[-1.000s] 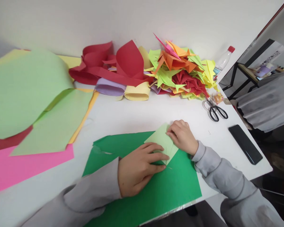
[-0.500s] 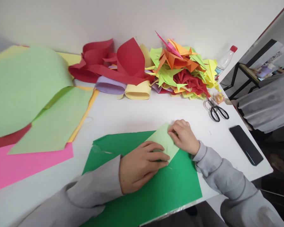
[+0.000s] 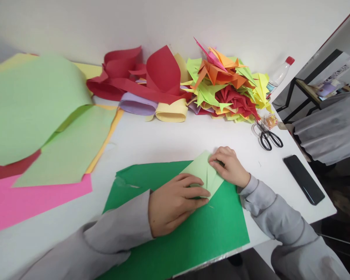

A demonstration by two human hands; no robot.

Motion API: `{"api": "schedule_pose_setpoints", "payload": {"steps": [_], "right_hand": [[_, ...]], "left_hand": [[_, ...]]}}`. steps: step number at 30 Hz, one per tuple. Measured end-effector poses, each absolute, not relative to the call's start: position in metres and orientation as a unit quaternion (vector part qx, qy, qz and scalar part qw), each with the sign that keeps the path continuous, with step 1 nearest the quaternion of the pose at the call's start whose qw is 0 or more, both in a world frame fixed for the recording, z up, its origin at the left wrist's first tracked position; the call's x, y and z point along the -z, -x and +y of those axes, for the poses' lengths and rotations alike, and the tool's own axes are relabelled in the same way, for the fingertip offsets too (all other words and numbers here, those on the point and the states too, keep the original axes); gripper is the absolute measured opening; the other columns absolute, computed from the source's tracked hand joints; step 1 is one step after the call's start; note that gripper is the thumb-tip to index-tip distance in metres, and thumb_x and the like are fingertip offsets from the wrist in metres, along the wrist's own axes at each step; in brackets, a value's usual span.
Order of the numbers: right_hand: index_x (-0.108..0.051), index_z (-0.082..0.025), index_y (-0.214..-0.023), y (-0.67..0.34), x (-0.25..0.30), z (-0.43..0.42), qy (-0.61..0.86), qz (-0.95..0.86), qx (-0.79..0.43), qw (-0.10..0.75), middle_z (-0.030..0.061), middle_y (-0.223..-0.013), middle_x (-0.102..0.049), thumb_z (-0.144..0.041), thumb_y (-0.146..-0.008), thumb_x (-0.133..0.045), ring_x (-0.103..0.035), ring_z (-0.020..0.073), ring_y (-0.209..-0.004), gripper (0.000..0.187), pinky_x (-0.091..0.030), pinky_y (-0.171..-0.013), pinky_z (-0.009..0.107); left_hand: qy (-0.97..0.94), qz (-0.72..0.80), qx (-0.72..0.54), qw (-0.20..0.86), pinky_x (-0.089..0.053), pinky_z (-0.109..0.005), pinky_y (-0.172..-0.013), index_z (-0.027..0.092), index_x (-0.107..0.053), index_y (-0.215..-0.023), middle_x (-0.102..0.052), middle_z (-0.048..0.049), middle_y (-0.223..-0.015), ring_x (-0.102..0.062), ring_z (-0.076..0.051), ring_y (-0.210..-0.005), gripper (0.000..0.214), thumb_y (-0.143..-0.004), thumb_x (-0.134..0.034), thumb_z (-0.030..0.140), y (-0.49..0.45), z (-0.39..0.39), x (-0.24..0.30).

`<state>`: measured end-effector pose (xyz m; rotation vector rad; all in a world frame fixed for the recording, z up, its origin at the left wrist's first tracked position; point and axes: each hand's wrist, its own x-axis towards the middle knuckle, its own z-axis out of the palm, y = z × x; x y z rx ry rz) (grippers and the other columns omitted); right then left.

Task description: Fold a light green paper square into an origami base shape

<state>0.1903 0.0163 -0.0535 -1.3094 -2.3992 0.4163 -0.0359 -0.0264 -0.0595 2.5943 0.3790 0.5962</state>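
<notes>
A folded piece of light green paper [image 3: 207, 171] lies on a dark green sheet [image 3: 216, 229], with a crease or slit running down its middle. My left hand [image 3: 179, 202] rests flat across the paper's lower left part, fingers stretched out and hiding some of it. At the upper right edge of the paper, my right hand [image 3: 229, 165] is closed, thumb and fingertips pinching the edge.
Large light green sheets [image 3: 35, 109] and a pink sheet [image 3: 46, 202] spread at left. Rolled red paper [image 3: 163, 74] and a heap of folded paper shapes [image 3: 224, 85] line the wall. Scissors [image 3: 270, 138], a black phone [image 3: 303, 179] and a bottle [image 3: 280, 74] are at right.
My right hand has shifted very slightly along the paper's right edge, and the middle line of the paper shows more clearly. My left hand stays in place.
</notes>
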Motion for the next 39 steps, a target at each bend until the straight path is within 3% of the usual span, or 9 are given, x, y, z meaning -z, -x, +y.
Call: {"api": "schedule_pose_setpoints", "payload": {"steps": [6,13,29,39], "right_hand": [[-0.064,-0.021,-0.086,-0.1890,0.0549,0.0166,0.479,-0.847,-0.135,0.188,0.0034,-0.085,-0.057,-0.027,-0.088,-0.055,-0.048,0.0199,-0.088,0.010,-0.032,-0.080,0.034],[-0.063,-0.021,-0.084,-0.1888,0.0574,0.0174,0.481,-0.843,-0.137,0.195,0.0029,-0.085,-0.057,-0.028,-0.087,-0.057,-0.049,0.0198,-0.088,0.009,-0.033,-0.080,0.033],[-0.061,-0.021,-0.084,-0.1886,0.0570,0.0160,0.483,-0.844,-0.124,0.198,0.0038,-0.086,-0.056,-0.028,-0.087,-0.058,-0.047,0.0207,-0.087,0.008,-0.034,-0.079,0.033],[-0.061,-0.021,-0.086,-0.1892,0.0585,0.0166,0.481,-0.846,-0.125,0.190,0.0040,-0.087,-0.055,-0.029,-0.088,-0.055,-0.046,0.0212,-0.087,0.010,-0.033,-0.079,0.034]], "left_hand": [[-0.941,0.150,-0.217,0.214,-0.038,-0.043,-0.093,0.021,-0.057,-0.115,-0.065,-0.0072,-0.116,-0.050,-0.025,-0.107,0.037,-0.085,-0.038,0.013,0.0346,-0.0283,0.0628],[-0.945,0.149,-0.227,0.184,-0.039,-0.047,-0.092,0.024,-0.058,-0.115,-0.056,-0.0077,-0.131,-0.049,-0.027,-0.112,0.041,-0.082,-0.039,0.011,0.0363,-0.0270,0.0660],[-0.944,0.136,-0.217,0.205,-0.037,-0.041,-0.094,0.021,-0.051,-0.123,-0.060,-0.0043,-0.129,-0.048,-0.025,-0.113,0.040,-0.087,-0.038,0.010,0.0382,-0.0238,0.0658],[-0.947,0.137,-0.222,0.186,-0.037,-0.042,-0.094,0.022,-0.056,-0.119,-0.059,-0.0040,-0.129,-0.047,-0.024,-0.112,0.041,-0.084,-0.038,0.009,0.0373,-0.0246,0.0671]]}}
